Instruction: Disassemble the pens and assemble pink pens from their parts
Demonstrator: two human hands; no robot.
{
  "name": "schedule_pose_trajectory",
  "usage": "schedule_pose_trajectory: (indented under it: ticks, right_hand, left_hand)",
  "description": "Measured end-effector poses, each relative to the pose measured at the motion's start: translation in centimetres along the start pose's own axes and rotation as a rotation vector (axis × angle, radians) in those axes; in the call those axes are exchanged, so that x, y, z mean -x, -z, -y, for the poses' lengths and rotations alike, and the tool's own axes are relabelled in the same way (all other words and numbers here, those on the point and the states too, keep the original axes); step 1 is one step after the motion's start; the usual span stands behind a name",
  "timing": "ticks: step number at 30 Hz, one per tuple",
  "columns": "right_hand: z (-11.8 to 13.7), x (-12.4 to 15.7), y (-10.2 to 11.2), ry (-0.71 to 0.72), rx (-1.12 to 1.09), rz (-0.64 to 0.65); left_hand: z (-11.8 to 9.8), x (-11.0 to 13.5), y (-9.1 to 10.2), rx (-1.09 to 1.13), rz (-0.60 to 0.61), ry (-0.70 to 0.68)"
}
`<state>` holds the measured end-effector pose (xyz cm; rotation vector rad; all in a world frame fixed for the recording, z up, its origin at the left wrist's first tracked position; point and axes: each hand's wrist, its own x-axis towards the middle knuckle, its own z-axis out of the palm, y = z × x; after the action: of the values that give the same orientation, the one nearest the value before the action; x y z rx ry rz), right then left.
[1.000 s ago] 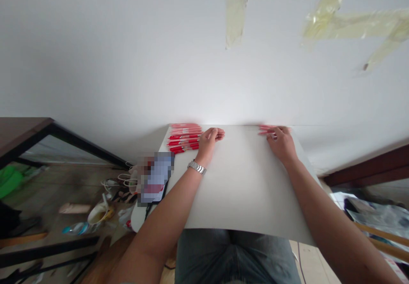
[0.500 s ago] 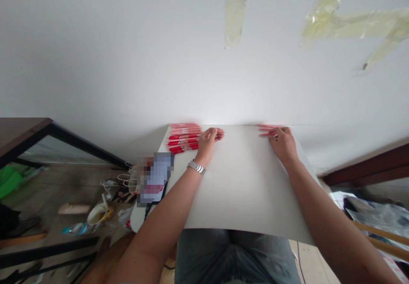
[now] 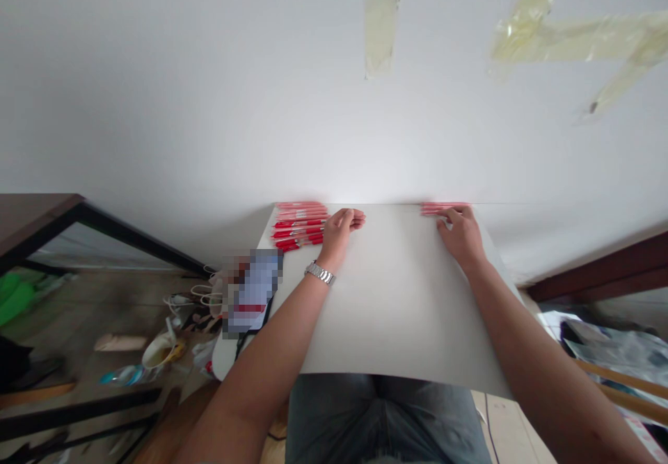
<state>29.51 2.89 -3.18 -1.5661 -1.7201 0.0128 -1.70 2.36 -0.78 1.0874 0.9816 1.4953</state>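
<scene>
Red pens (image 3: 300, 224) lie side by side in a stack of rows at the white table's far left corner. Beside their right ends rests my left hand (image 3: 344, 222), fingers curled together, with nothing seen in it; a metal watch (image 3: 320, 273) is on that wrist. A smaller group of pink-red pens (image 3: 433, 208) lies along the wall at the far right. Over their right ends is my right hand (image 3: 462, 231), thumb apart from the fingers, fingertips at the nearest pen. Its fingers partly hide these pens.
The white table (image 3: 386, 297) meets a wall with yellowed tape (image 3: 380, 33) on it. A blurred-out phone-like object (image 3: 255, 290) lies at the table's left edge. A dark-framed table (image 3: 42, 203) stands left; a cup (image 3: 159, 349) and clutter are on the floor.
The nearest pen on the right has moved toward the wall, alongside the others, and my right thumb has come away from it. My left hand has stayed in place.
</scene>
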Motion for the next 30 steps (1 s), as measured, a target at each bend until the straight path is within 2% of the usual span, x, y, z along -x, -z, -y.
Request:
schedule_pose_trajectory:
  ticks: [21,26,30]
  right_hand:
    - [0.1,0.1,0.2,-0.031,0.001,0.012]
    - [1.5,0.1,0.3,0.058,-0.019,-0.023]
    - [3.2,0.3,0.1,0.106,-0.196,0.055]
  left_hand:
    - [0.1,0.0,0.0,-0.013,0.0,0.002]
    - [0.0,0.0,0.1,-0.036,0.001,0.009]
    - [0.1,0.0,0.1,-0.055,0.006,0.001]
